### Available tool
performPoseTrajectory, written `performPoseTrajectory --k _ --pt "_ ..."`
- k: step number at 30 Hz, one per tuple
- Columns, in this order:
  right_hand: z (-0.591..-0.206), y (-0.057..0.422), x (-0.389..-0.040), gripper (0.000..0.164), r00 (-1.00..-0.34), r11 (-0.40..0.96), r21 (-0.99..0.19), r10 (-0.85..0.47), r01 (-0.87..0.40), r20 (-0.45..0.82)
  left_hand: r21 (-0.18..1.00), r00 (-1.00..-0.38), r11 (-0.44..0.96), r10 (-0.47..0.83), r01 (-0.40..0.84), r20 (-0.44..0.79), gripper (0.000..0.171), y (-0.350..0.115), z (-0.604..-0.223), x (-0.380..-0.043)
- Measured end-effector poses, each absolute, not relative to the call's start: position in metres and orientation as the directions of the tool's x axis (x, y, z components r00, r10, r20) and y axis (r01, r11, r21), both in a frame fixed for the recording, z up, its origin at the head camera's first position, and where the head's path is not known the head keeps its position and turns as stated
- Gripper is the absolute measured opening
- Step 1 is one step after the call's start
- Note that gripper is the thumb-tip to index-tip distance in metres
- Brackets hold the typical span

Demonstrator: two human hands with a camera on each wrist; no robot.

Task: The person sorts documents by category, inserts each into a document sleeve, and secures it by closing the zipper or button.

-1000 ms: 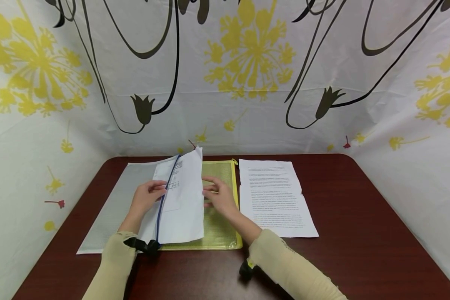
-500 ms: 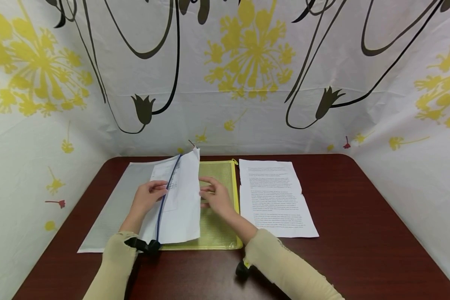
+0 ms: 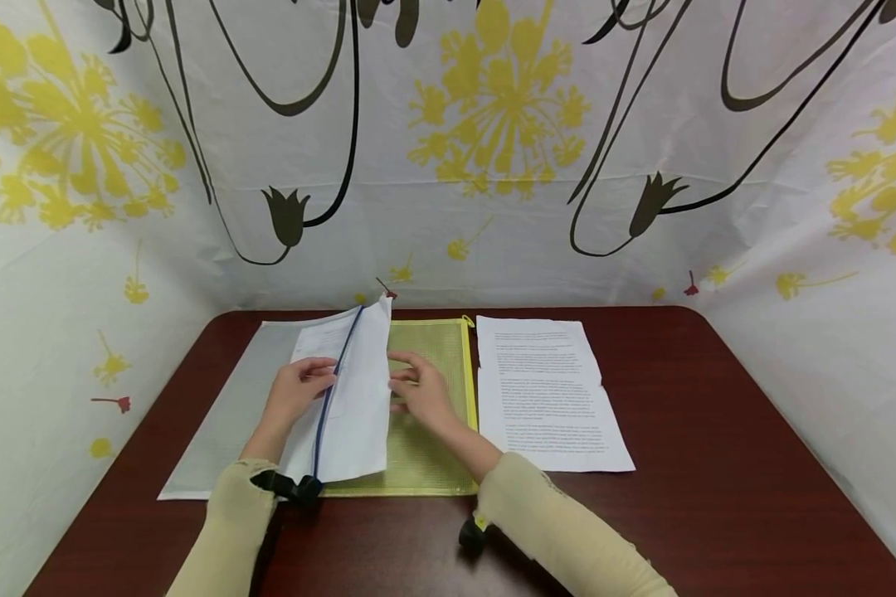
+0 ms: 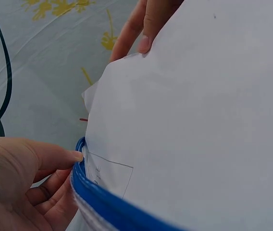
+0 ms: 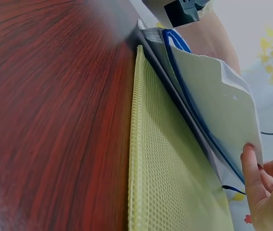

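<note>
Insertion looks partly done: the left part of the white sheets [image 3: 362, 398] sits inside the grey translucent pouch [image 3: 224, 423], while a broad strip toward three o'clock is outside its blue edge [image 4: 110, 199]. That strip appears to be what is left, along with closing the mouth. The left hand [image 3: 294, 390] pinches the blue edge at its nine o'clock side; the right hand [image 3: 421, 394] grasps the sheets' free margin at three o'clock, thumb against fingers. Beneath that margin lies the yellow mesh pouch [image 3: 433, 464], and beyond it, at three o'clock, a printed page [image 3: 548, 398] rests flat on the table [image 3: 702, 431].

The sheets stand tilted up, mostly blank on the visible face, with a thin drawn box near the mouth. One corner looks folded over in the right wrist view.
</note>
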State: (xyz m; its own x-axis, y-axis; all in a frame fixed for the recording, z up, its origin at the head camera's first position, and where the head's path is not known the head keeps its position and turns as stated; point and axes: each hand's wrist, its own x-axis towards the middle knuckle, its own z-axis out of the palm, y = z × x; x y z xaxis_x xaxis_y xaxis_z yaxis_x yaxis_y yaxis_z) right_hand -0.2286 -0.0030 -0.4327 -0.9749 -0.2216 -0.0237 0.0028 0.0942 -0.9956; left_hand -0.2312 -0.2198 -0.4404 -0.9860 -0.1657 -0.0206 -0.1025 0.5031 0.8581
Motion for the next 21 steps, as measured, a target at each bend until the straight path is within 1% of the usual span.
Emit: performPoseTrajectory --k 12,21 --pt "-0.434 -0.013 -0.229 0.046 -0.973 0.094 -0.995 -0.233 -0.016 -0.006 0.854 -0.984 0.508 -0.174 -0.111 -0.024 0.032 -0.218 -0.438 -0.233" --pt "-0.433 -0.021 -0.227 0.047 -0.968 0.096 -0.995 -0.251 -0.014 -0.010 0.867 -0.986 0.486 -0.167 -0.107 -0.027 0.033 -0.216 -0.437 -0.233"
